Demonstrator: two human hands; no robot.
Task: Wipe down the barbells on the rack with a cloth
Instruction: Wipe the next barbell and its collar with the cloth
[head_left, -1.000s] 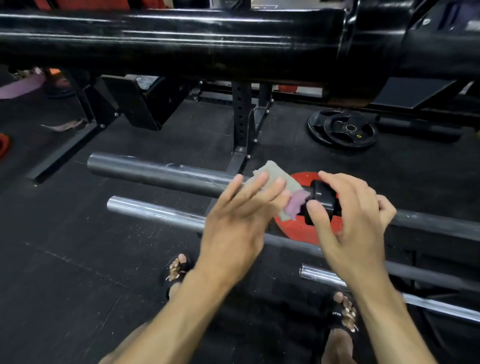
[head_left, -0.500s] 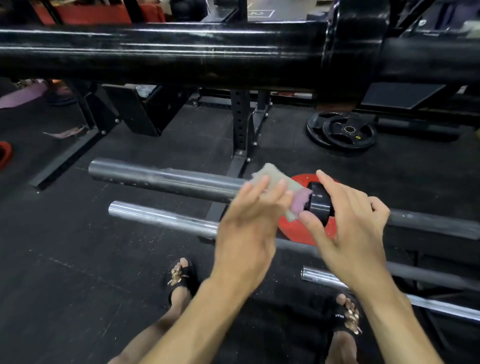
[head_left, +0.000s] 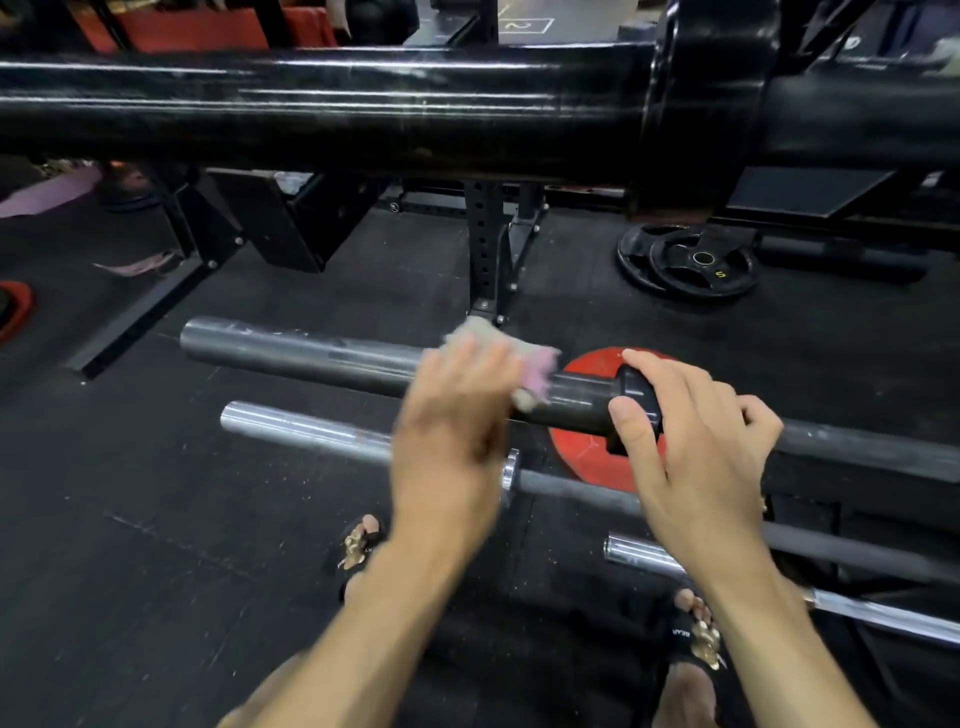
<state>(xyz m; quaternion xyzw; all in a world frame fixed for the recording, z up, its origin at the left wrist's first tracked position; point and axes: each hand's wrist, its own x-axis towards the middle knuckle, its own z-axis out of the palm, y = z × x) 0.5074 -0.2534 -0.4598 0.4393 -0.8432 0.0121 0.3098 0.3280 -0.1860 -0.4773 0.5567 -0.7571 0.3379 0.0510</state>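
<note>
A dark grey barbell sleeve (head_left: 311, 351) lies across the middle of the view. My left hand (head_left: 457, 415), blurred by motion, presses a grey and pink cloth (head_left: 511, 356) onto the sleeve with its fingers laid over it. My right hand (head_left: 696, 447) grips the black collar (head_left: 636, 392) of the same barbell, thumb in front, fingers over the top. A chrome barbell sleeve (head_left: 301, 428) lies just below, and a third chrome barbell (head_left: 649, 558) sits lower right.
A thick black bar (head_left: 363, 111) spans the top of the view. A red plate (head_left: 592, 452) lies on the floor behind the collar. Black weight plates (head_left: 691, 262) lie at the back right. A rack upright (head_left: 483, 249) stands behind. My sandalled feet (head_left: 358, 548) are below.
My left hand has slid the cloth leftward along the grey sleeve, away from the collar. My right hand keeps its grip on the collar.
</note>
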